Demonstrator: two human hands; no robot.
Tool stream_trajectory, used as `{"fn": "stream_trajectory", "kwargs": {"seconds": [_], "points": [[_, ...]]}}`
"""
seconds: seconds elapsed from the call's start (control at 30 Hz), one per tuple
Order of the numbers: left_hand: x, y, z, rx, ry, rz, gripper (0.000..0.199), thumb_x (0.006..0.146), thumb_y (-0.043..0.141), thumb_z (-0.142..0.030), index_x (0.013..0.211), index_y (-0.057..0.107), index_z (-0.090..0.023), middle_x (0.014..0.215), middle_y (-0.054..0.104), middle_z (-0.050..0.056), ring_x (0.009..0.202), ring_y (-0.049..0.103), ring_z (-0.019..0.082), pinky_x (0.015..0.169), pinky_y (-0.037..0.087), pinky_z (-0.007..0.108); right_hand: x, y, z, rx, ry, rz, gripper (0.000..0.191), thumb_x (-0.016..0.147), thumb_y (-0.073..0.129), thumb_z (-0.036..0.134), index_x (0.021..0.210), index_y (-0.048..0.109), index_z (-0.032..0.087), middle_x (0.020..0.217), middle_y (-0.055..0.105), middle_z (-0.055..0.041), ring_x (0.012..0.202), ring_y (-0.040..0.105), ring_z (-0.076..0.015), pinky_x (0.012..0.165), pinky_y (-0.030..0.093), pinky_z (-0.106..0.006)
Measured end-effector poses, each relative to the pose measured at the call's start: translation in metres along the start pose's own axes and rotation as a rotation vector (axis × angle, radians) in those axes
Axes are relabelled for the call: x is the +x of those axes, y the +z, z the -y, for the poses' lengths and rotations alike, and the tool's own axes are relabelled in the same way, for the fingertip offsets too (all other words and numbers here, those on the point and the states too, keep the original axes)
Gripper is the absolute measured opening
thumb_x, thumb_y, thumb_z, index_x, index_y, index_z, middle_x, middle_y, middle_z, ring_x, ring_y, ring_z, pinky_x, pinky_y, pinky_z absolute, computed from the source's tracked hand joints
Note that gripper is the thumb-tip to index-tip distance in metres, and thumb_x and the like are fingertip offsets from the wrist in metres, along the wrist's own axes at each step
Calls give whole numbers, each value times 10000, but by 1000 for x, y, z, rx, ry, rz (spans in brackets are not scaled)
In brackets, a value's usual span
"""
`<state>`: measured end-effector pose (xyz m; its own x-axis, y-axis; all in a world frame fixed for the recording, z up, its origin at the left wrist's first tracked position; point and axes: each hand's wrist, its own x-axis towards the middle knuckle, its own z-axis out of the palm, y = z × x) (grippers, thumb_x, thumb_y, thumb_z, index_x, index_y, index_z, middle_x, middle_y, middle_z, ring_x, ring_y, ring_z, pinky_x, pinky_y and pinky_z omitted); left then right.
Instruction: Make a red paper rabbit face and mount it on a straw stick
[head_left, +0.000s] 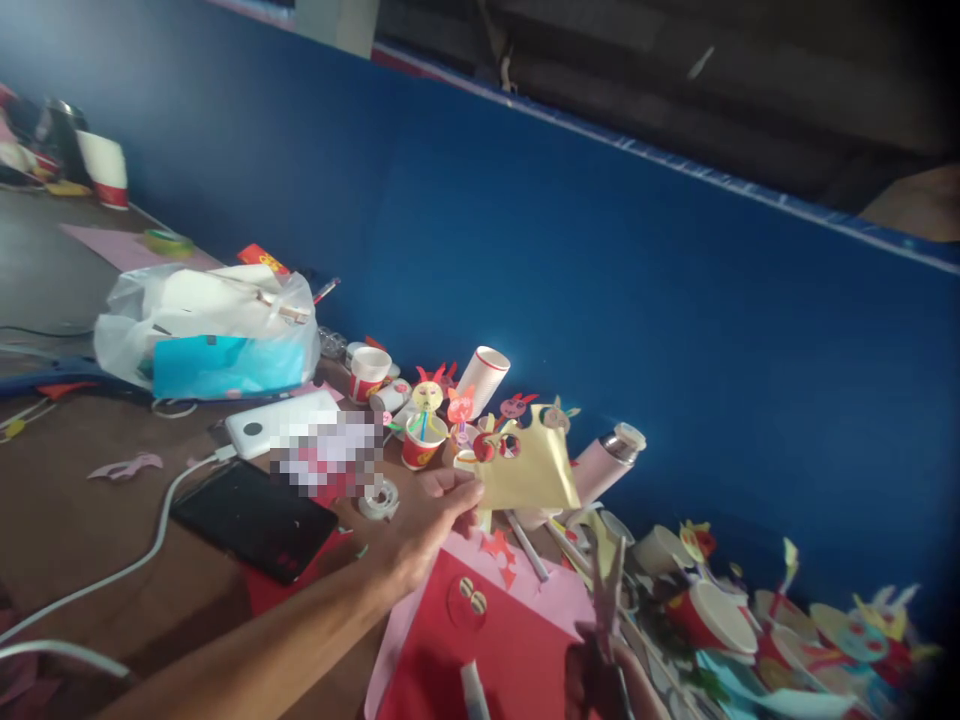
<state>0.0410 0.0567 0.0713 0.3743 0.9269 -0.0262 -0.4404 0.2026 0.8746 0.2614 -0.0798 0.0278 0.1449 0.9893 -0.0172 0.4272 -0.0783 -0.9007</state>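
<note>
My left hand (pixel 442 500) pinches the lower left corner of a yellow sheet of paper (pixel 532 475), which has pieces cut out along its top edge. In my right hand (pixel 637 685), low in the view, is a pair of scissors (pixel 609 600) with its blades pointing up, apart from the yellow paper. Motion blurs the scissors somewhat. Below both hands lies a red sheet (pixel 442 665) on pink paper (pixel 551 590), with small round paper eyes on it. A white tube-like stick (pixel 475 690) also rests on the red sheet.
Paper cups with paper-faced figures (pixel 424 445) stand behind the yellow sheet, near a pink thermos (pixel 604 465). More cups (pixel 716 615) lie at right. At left are a black phone (pixel 255 520), a white power bank (pixel 281 420) with cable, tape (pixel 377 497) and a plastic bag (pixel 124 335).
</note>
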Motion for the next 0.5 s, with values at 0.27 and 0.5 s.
{"fn": "stream_trajectory", "kwargs": {"seconds": [0.27, 0.5], "points": [[4, 14, -23, -79, 100, -86, 207, 623, 666, -305, 642, 554, -132, 501, 533, -20, 444, 493, 81, 453, 412, 203, 35, 44, 37, 132, -202, 194, 618, 669, 411, 740, 1044, 528, 263, 608, 576, -16, 481, 558, -168, 488, 463, -292], [6, -3, -10, -78, 47, -133, 209, 612, 678, -295, 660, 558, -130, 555, 536, -18, 488, 527, 92, 434, 440, 198, 30, 72, 51, 68, -355, 155, 596, 741, 383, 680, 1185, 400, 283, 747, 580, -29, 623, 561, -190, 561, 436, -299]]}}
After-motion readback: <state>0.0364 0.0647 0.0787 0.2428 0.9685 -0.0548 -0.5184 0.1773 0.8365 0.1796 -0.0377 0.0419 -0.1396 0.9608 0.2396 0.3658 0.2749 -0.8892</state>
